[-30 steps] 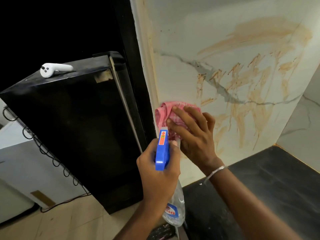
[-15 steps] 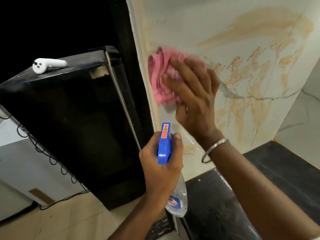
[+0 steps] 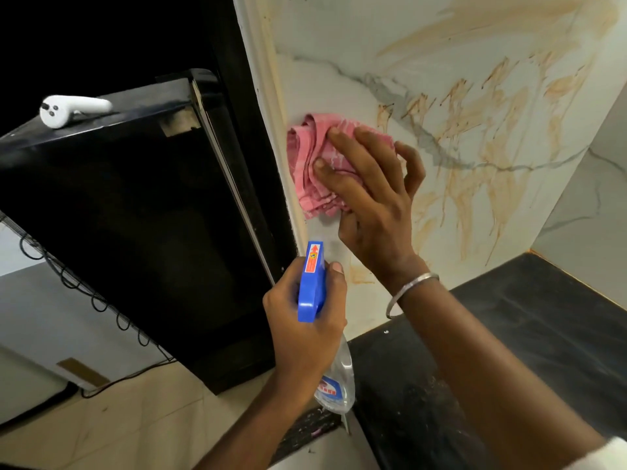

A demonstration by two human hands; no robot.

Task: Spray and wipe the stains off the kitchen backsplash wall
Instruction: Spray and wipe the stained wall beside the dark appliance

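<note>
Pink cloth [image 3: 305, 164] under right hand [image 3: 373, 212] fingers [image 3: 349, 147], against backsplash [image 3: 339, 86]; left hand [image 3: 302, 330] grips bottle [image 3: 337, 376].

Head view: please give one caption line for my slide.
Right hand presses a pink cloth on the stained backsplash wall while the left hand holds a spray bottle.

Two forearms reach forward, one hand flat, the other gripping.
The right hand [image 3: 373, 205] lies flat, fingers spread, pressing a pink cloth [image 3: 307, 171] to the wall [image 3: 475, 79], wrist bent back. The left hand [image 3: 305, 330], lower and nearer, curls round a spray bottle [image 3: 311, 283], thumb up beside its head.
</note>
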